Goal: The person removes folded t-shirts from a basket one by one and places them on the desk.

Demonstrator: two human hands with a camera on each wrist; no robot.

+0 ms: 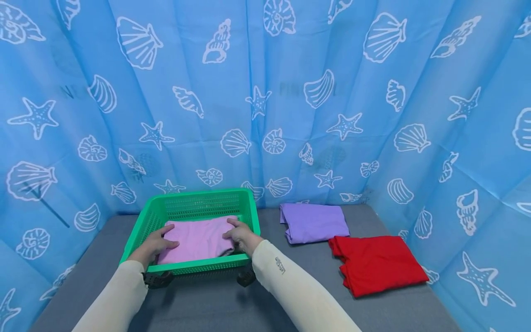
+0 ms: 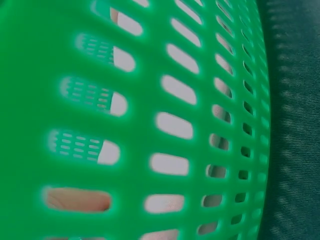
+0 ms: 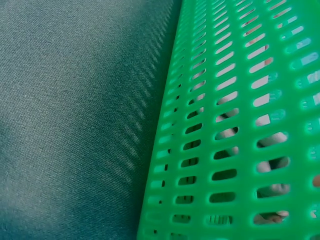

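A folded pink cloth [image 1: 199, 237] lies inside a green plastic basket [image 1: 203, 266] with slotted walls. My left hand [image 1: 154, 245] grips the cloth's left edge, its thumb on the upper side. At the right edge, my right hand [image 1: 244, 236] holds the cloth between thumb and fingers. Both forearms reach over the basket's near rim; the fingers under the cloth are hidden. The left wrist view is filled by the basket wall [image 2: 142, 110], with pale cloth [image 2: 170, 164] showing through its slots. Likewise, the right wrist view shows the wall [image 3: 212, 107] beside grey fabric.
Right of the basket, a folded purple cloth [image 1: 315, 223] lies on the grey-covered table [image 1: 199, 304]. A folded red cloth [image 1: 379, 265] is nearer, at the right. A blue curtain [image 1: 290, 115] with white shell prints hangs behind and along both sides.
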